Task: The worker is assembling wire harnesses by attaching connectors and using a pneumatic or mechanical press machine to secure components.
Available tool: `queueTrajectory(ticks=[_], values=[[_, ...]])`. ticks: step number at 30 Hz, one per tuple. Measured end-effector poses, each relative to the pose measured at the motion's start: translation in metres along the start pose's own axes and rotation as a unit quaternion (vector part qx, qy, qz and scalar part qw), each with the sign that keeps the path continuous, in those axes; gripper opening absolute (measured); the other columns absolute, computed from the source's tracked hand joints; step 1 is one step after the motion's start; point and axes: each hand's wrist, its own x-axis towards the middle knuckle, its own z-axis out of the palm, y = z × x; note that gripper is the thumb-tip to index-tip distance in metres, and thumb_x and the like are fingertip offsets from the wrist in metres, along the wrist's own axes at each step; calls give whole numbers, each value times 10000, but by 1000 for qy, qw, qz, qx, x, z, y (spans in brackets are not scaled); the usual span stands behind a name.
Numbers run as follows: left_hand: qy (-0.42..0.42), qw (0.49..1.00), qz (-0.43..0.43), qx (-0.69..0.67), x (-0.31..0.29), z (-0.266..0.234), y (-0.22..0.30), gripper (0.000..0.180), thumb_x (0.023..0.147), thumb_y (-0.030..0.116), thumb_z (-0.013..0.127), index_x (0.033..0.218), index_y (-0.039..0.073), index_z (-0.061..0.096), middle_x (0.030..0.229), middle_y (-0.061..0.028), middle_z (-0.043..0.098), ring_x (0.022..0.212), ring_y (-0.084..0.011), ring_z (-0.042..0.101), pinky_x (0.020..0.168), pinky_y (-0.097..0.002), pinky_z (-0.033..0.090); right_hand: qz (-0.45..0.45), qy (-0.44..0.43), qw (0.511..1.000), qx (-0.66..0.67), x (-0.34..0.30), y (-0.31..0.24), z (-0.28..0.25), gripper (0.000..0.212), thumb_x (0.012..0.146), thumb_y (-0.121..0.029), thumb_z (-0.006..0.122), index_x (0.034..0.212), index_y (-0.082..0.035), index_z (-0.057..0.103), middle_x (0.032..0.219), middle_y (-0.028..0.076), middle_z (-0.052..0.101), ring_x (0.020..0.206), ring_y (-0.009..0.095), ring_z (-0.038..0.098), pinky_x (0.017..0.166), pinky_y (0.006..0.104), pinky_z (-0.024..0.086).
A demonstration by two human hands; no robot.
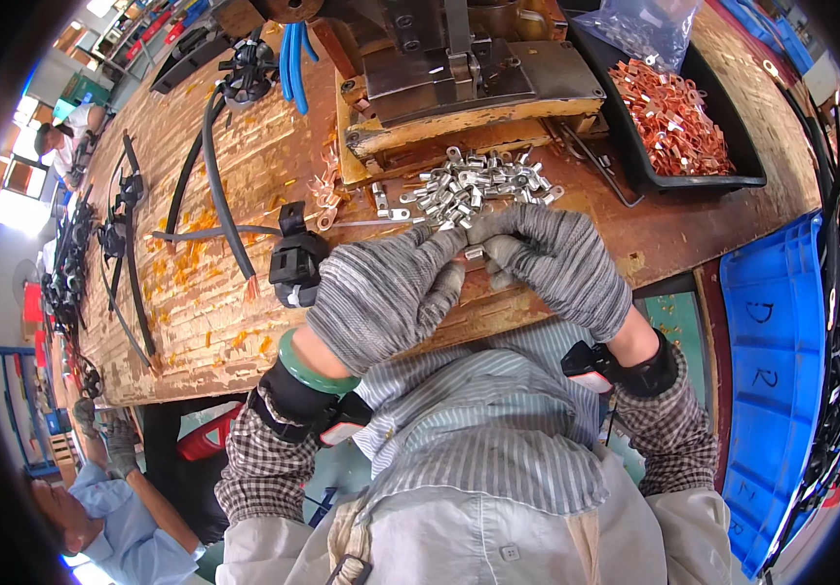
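My left hand (381, 292), in a grey striped knit glove, reaches to the near edge of a pile of silver cable lugs (474, 187). Its thumb stands apart from its fingers, and nothing shows between them. In a matching glove, my right hand (561, 258) has its fingers bent and pinched close to the left fingertips. A single silver cable lug (475, 253) shows at the right thumb tip and appears held there. The right hand's other fingers are partly hidden. Close to my left wrist lies a black cable connector (295, 258).
Behind the pile stands a metal press (459, 83) on a wooden base. A black tray (756, 178) of copper lugs (668, 112) sits at right, with a plastic bag. Black cables (215, 185) lie at left. A blue bin (771, 390) stands beside the table. Another person (128, 517) works at lower left.
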Motion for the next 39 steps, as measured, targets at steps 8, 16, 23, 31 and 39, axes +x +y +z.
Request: queueTrajectory(ticks=[8,16,23,31,39], values=[[-4,977,-55,-207,-12,-8,-7,311,754,87,629,1033,24,506,739,-103,581,647,-239,606,613,-307,488,29,-69,990,121,-7,-2,8,218,839,-84,534,1035,1,580,801,68,609,715,115,610,676,233,491],[411,907,-93,-24,-59,-9,-21,251,727,175,682,894,27,567,931,-115,572,815,-221,561,722,-309,461,69,-23,986,152,-5,2,21,193,841,-92,563,982,37,593,782,60,606,702,104,593,665,228,500],[349,882,-283,-142,-126,32,-40,545,623,243,785,1026,-7,517,1040,-98,513,937,-194,522,838,-319,426,72,16,987,144,3,14,14,191,839,-103,574,973,29,603,854,84,629,775,128,607,679,247,526],[318,847,-398,-150,-99,46,-49,561,585,130,787,1052,-14,513,1036,-97,456,917,-205,486,777,-296,439,87,56,971,217,1,18,17,212,846,-102,563,1002,41,586,883,81,626,792,137,611,693,249,533],[487,846,-203,77,-105,24,12,537,665,330,760,1017,-31,571,1127,-119,454,978,-231,510,806,-355,462,139,82,949,271,-37,-5,2,209,841,-132,574,961,40,587,816,84,615,694,138,608,620,249,523]])
